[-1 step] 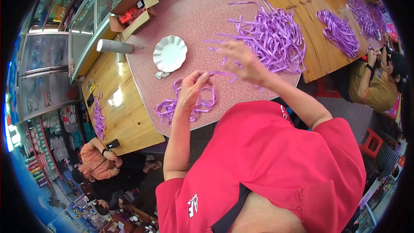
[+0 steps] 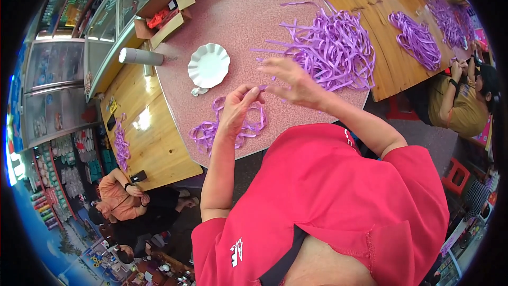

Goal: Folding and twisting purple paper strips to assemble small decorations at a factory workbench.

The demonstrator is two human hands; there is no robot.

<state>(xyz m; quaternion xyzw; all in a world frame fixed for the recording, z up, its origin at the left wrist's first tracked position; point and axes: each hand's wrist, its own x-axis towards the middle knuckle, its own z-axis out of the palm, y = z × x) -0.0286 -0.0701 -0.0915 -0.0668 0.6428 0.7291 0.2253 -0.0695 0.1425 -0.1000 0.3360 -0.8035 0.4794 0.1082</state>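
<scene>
Pink table [image 2: 238,16]: left hand [image 2: 236,110] grip pinching purple ribbon [image 2: 260,88]; right hand [image 2: 292,79] released; white plate [image 2: 208,65] beside.

The ribbon strips [image 2: 334,47] are light purple. The round table [image 2: 238,16] is pink with fine speckles. Near its left edge, the scalloped plate [image 2: 208,65] is plain white. The shirt [image 2: 338,201] is red.

Open brown cardboard box [image 2: 163,15] with red contents at the pink table's far left edge, shelves of colourful packages [image 2: 63,175] at left.
</scene>
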